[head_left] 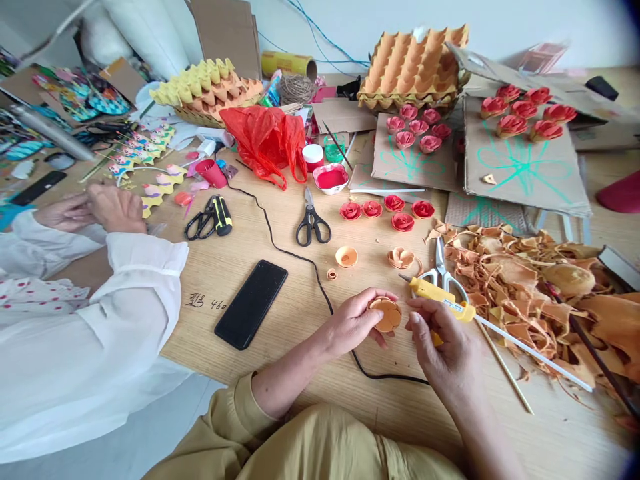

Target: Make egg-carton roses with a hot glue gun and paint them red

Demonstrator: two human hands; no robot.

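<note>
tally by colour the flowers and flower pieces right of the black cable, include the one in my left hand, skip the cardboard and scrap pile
Red flowers: 5
Orange flower pieces: 4, counting the one in the left hand
Total: 9

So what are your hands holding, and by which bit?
The left hand holds an orange flower by its petals, thumb on top, fingers around it; the right hand holds a yellow glue gun by its handle.

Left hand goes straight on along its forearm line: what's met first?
Probably the yellow glue gun held in the right hand, near its nozzle; depth is unclear, so the left hand might pass under it.
</note>
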